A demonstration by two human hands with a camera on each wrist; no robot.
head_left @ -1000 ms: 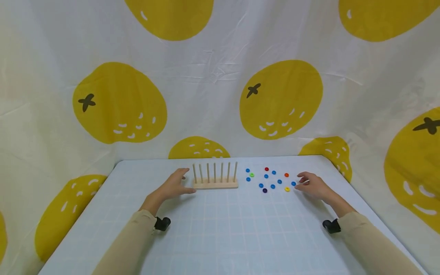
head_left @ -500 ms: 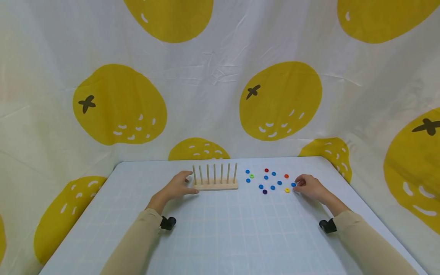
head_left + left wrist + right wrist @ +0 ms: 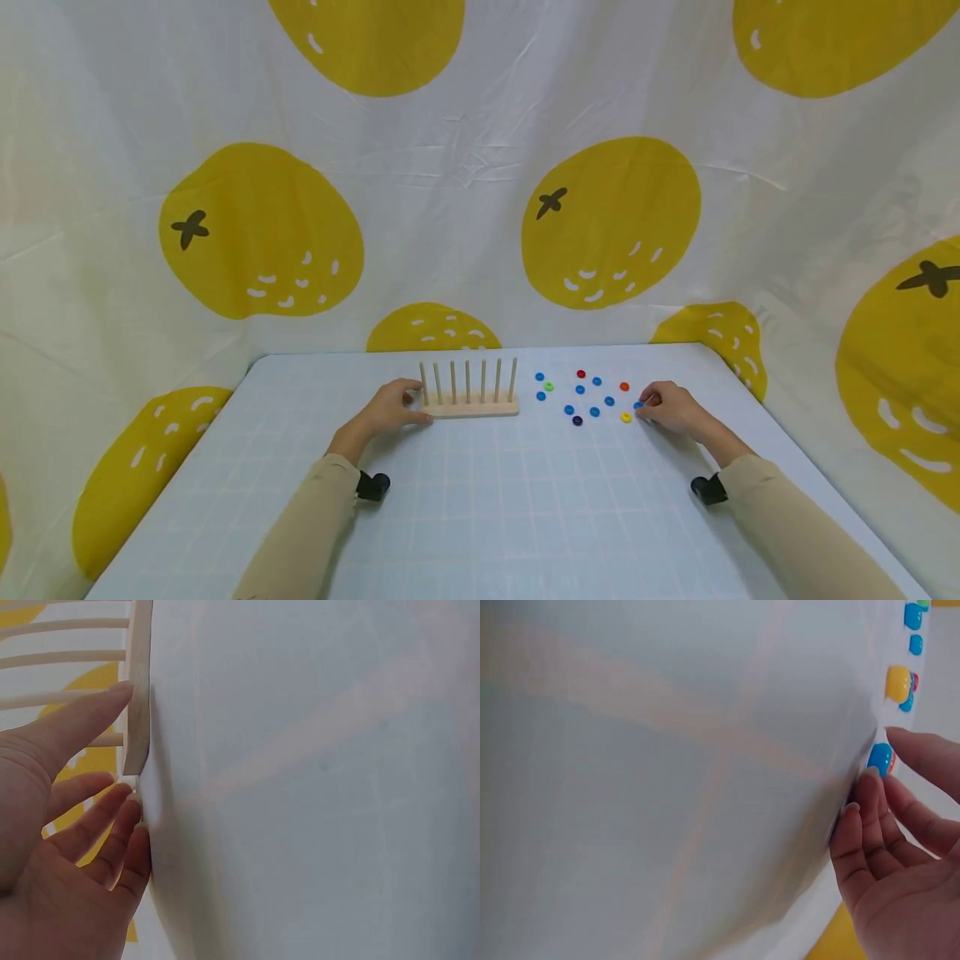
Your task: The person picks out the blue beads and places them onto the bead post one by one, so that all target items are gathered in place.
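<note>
A pale wooden rack (image 3: 472, 410) with a row of upright pegs stands near the back of the table. My left hand (image 3: 387, 409) is at its left end, the thumb reaching the front of the base and the other fingers loosely bent beyond the end. My right hand (image 3: 672, 408) is at the right edge of a group of small rings, thumb and fingers parted around a blue ring (image 3: 880, 760). That ring lies on the table with fingertips right beside it. A yellow ring (image 3: 626, 417) lies just left of it, an orange ring (image 3: 625, 387) behind.
Several more rings lie scattered between the rack and my right hand: mostly blue, plus a red ring (image 3: 581, 374), a green ring (image 3: 549, 387) and a dark purple ring (image 3: 577, 421). A fruit-patterned cloth (image 3: 442, 208) hangs behind the table (image 3: 480, 508).
My left hand has moved right, up to the end of the rack. My right hand has moved slightly left, its fingers drawing closer around the blue ring. The rack and rings stay put.
</note>
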